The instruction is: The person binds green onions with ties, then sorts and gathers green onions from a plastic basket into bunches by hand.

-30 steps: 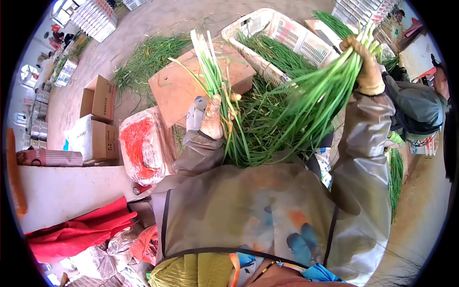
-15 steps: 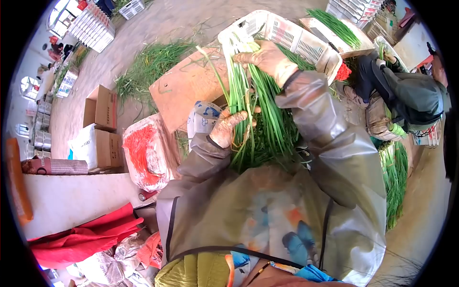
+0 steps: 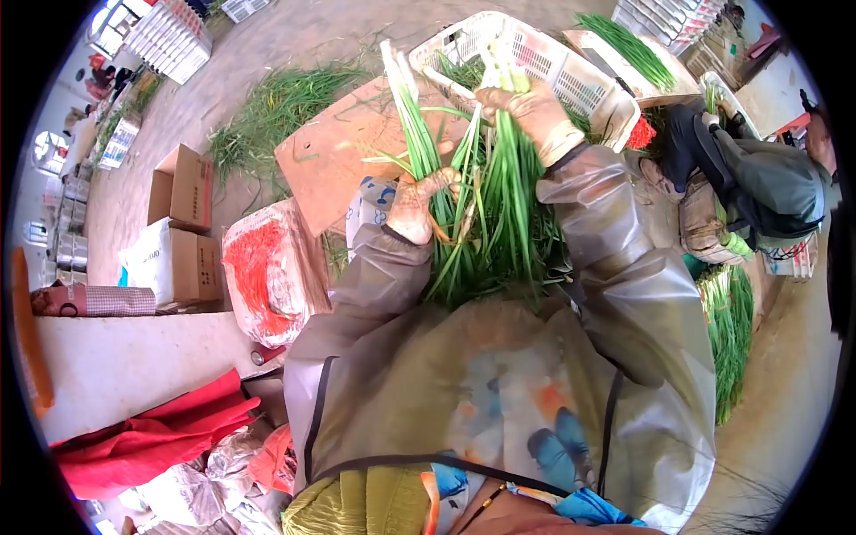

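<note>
My left hand (image 3: 417,203), in a soiled glove, is closed around a smaller bunch of garlic chives (image 3: 411,125), pale stalk ends pointing up. With its fingers wrapped round them, my right hand (image 3: 531,120) grips a thicker bunch of garlic chives (image 3: 517,192) just below the white ends. Green leaves from both bunches hang down and mingle over my lap. A few yellowish, limp leaves show between the two hands. Behind the right hand is a white plastic crate (image 3: 553,67) with some greens in it.
A brown board (image 3: 334,147) lies ahead, with loose leaves (image 3: 276,116) on the floor beyond. To the left are a bundle of red ties (image 3: 254,267) and cardboard boxes (image 3: 183,192). A co-worker (image 3: 767,174) sits at the right near stacked chives (image 3: 727,330).
The greens have parted into two bunches. My left hand has moved slightly up and left with the smaller bunch, and my right hand has shifted slightly right with the other.
</note>
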`<state>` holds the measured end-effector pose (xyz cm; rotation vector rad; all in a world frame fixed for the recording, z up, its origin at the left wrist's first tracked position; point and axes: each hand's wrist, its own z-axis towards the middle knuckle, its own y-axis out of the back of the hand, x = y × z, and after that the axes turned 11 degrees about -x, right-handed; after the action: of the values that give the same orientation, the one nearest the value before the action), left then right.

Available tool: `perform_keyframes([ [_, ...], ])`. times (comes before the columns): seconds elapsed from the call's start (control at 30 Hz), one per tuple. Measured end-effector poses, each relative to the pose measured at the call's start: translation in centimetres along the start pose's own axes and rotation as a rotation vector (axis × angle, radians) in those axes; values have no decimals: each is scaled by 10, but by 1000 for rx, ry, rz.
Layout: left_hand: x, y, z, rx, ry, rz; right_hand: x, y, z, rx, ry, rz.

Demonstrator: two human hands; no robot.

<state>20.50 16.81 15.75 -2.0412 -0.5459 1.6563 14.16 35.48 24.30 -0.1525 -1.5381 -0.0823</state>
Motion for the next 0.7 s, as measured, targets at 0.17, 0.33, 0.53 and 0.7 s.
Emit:
perform_keyframes([
  [0.17, 2, 16, 7, -278, -41, 107, 43, 46, 10, -168, 265, -45],
  [0.33, 21, 53, 16, -371, -1, -12, 74, 96, 16, -277, 311, 56],
  [0.53, 2, 25, -5, -82, -56, -14, 77, 81, -16, 129, 23, 86],
  [0.7, -2, 19, -7, 228, 83, -86, 7, 13, -17, 315, -168, 97],
])
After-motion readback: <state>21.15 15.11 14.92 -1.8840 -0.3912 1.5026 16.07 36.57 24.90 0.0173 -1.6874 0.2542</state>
